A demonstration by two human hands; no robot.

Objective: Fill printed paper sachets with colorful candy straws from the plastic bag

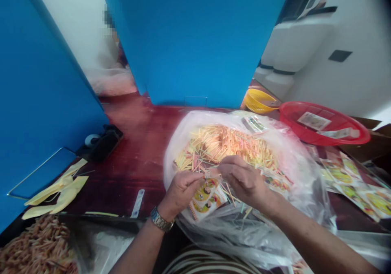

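My left hand (184,190), with a metal watch (161,220) on its wrist, pinches the top edge of a small printed packet (207,198). The packet hangs below the fingers, yellow and white with cartoon figures. Close beside it on the right, my right hand (240,178) has its fingers bent together at the packet's top corner; what lies between them is too small to tell. Behind both hands a pile of thin pastel sticks (226,141) lies in a spread clear plastic bag (180,133). More printed packets (275,181) lie on the bag, right of my right hand.
A red basket (328,137) holding packets and a yellow basket (259,102) stand at the right. Printed packets (345,176) lie below. At left are a tape dispenser (105,143), pale yellow gloves (65,190) and brown pieces (39,247). Blue panels (195,41) rise behind.
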